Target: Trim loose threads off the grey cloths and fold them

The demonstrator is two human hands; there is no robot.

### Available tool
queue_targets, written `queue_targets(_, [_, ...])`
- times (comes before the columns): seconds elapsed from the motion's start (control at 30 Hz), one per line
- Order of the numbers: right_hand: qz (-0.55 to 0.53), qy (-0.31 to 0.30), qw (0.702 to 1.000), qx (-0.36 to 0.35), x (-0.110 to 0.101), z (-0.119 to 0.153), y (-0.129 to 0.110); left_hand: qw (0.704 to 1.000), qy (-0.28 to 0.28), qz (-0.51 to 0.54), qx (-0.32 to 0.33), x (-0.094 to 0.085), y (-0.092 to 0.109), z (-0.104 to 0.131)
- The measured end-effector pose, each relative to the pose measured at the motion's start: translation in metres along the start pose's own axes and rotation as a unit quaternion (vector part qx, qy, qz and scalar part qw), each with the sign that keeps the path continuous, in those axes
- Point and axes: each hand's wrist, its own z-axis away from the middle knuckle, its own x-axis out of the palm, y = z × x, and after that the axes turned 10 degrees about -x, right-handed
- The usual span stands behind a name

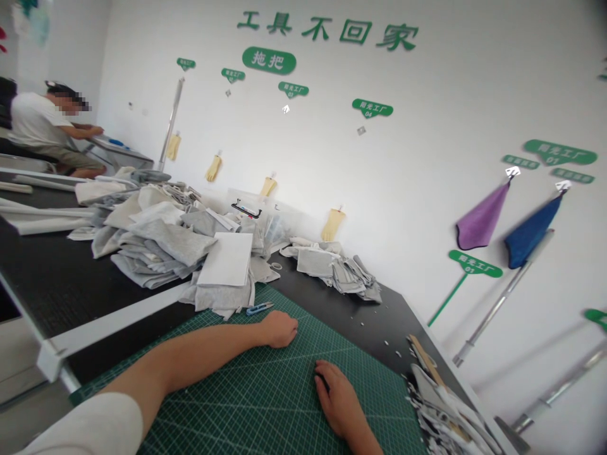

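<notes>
My left hand (279, 329) is closed in a loose fist above the green cutting mat (222, 385). Its fingertips are turned away, so whatever it may hold is hidden. Just beyond it lie blue-handled thread snips (259, 308), apart from the hand. My right hand (339, 398) rests at the right part of the mat with its fingers curled. Something dark shows between its thumb and forefinger, too small to name. Past the snips, a white rectangular sheet (226, 259) tops a stack of grey cloth pieces (222, 297).
A large heap of grey cloth (165, 240) covers the table's left back. Another cloth pile (327, 268) sits near the wall, beside a clear plastic box (279, 221). Scraps and a wooden strip (427, 360) lie at right. A seated person (42, 123) works at far left.
</notes>
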Motion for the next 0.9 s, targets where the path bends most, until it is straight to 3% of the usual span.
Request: queue_targets(0.9, [0.009, -0.02, 1.0, 0.001, -0.0001, -0.0028, 0.0031, 1.0, 0.0, -0.007, 0.011, 0.0067, -0.0033, -0.0038])
